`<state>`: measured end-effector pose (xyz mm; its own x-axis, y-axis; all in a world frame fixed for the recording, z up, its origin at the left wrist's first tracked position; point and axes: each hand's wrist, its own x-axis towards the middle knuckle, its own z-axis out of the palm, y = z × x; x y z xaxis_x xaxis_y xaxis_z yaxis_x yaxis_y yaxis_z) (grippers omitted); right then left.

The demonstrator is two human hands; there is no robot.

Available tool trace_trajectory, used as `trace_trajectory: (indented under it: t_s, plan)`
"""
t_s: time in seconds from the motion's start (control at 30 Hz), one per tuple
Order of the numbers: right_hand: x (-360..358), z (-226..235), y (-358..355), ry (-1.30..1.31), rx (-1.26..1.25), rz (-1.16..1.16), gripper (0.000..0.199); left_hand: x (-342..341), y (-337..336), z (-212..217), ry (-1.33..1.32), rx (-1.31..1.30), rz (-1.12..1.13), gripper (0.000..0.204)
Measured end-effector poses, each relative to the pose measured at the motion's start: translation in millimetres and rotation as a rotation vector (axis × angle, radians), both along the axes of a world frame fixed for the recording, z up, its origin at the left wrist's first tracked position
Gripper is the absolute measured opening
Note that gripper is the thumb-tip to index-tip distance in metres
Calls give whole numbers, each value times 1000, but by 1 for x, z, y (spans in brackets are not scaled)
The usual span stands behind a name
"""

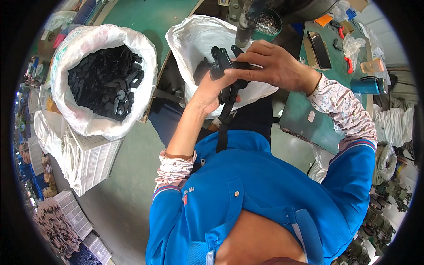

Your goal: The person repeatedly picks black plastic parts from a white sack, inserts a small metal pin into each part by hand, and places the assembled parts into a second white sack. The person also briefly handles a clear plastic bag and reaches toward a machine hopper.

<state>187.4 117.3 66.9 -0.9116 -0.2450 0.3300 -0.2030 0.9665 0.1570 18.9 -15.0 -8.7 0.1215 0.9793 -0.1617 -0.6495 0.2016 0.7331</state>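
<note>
We pinch a black strap with buckle between both hands: left hand cupped beneath, right hand closed over it, above a white bag; another bag of black parts stands left

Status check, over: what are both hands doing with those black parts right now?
Left hand and right hand both grip a black plastic buckle with strap. White bag directly behind. Nothing blocking the hands.

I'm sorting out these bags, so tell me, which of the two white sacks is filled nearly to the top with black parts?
The white sack on the person's left, beside the white crate. The other sack, behind both hands, looks mostly empty.
</note>
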Motion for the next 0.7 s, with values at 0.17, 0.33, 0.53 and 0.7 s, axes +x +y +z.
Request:
trace_trajectory:
  t_s: [0.17,0.33,0.53,0.7]
  plan:
    - [3,-4,3,61,-18,77,55,6,2,6,-79,20,-63,57]
    - [5,-4,-1,112,-97,83,52,6,4,-1,-122,-24,-73,51]
    - [8,-5,-9,215,-185,1,58,7,1,9,-290,-130,7,51]
    - [2,-3,-3,431,-814,-295,40,3,3,9,-174,-42,55,42]
